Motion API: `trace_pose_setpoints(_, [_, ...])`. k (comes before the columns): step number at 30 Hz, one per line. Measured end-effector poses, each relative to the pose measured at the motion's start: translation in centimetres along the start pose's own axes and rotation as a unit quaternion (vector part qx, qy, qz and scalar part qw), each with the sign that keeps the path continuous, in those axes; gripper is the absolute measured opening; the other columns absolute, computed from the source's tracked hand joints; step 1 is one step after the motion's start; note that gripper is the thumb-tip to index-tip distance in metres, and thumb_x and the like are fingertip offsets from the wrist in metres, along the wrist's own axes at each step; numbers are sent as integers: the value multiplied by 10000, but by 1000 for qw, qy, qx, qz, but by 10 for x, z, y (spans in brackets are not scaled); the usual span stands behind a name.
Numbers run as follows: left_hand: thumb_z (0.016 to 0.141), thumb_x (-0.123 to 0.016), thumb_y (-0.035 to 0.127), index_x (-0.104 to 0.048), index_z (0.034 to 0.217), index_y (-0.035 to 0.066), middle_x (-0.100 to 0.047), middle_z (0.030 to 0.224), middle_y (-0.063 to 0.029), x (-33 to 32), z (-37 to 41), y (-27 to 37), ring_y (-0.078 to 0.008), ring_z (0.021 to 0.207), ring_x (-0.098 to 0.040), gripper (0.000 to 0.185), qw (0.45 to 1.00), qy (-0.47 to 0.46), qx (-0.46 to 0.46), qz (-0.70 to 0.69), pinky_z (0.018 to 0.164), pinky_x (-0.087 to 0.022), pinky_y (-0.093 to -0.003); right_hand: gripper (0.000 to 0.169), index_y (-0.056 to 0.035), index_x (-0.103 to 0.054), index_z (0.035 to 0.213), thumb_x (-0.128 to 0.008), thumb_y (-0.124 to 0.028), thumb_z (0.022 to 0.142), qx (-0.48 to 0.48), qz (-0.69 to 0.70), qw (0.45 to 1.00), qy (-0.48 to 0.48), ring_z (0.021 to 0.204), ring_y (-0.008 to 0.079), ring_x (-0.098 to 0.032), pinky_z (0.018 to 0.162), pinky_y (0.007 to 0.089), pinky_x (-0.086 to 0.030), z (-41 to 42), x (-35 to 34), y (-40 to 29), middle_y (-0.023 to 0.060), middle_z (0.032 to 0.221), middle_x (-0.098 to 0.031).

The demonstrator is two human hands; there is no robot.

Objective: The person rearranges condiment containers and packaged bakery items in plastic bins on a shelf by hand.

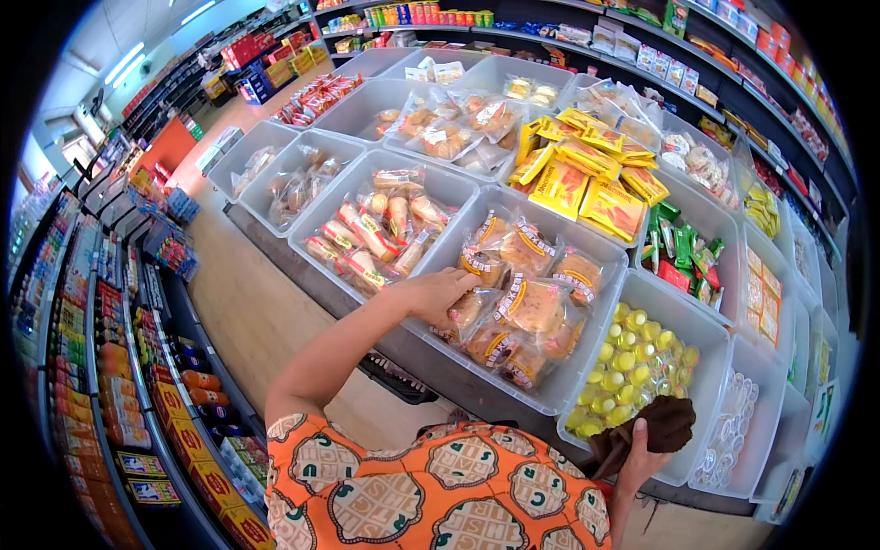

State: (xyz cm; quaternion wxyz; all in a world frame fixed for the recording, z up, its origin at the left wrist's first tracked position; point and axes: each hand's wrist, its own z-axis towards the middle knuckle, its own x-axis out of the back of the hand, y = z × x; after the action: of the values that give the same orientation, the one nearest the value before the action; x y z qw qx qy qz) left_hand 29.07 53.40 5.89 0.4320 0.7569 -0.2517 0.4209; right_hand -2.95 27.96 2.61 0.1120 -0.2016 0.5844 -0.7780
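My left hand point(440, 295) reaches over the near left side of a clear plastic bin point(495, 388) and touches a wrapped cake point(471, 309); whether its fingers grip the cake is hidden. Several more packaged cakes point(533, 306) with printed bands fill that bin. My right hand point(643, 454) holds a dark brown cloth point(670, 421) over the near edge of the neighbouring bin, which holds yellow-lidded cups point(625, 364). Left of the cakes, another bin holds wrapped pastries point(371, 230). Yellow packets point(577, 165) are heaped behind the cakes.
More clear bins with green and red packets point(687, 251), clear cups point(729, 426) and red-wrapped items point(320, 96) share the display. Stocked shelves point(584, 48) run behind it; drink shelves point(148, 323) stand at the left beside the aisle floor point(254, 289).
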Motion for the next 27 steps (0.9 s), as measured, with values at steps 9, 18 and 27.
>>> trace_pose_setpoints(9, [557,-741,197,-447,1074,82,-481,954,-118,-8,-2,24,-289,931,-486,606,951,155,-5,269,806,-385,-403,480,61,-471,1123,-699,-135,749,22,1,1000,5,917,207,-534,820,314,-427,0,-1,0,122,1035,-553])
trace_pose_setpoints(18, [546,-757,207,-446,1073,80,-466,985,-113,-23,4,14,-278,945,-481,625,937,166,-13,306,825,-365,-408,449,55,-486,1081,-707,-132,739,3,17,1000,1,890,197,-532,802,309,-429,0,-2,-2,111,999,-556])
trace_pose_setpoints(27, [567,-758,244,-382,1238,139,-446,1089,-124,-22,-2,17,-290,1014,-449,776,952,144,6,269,879,-345,-425,478,52,-473,1099,-716,-115,723,-18,23,1000,0,909,200,-529,814,316,-431,-1,0,1,122,1029,-545])
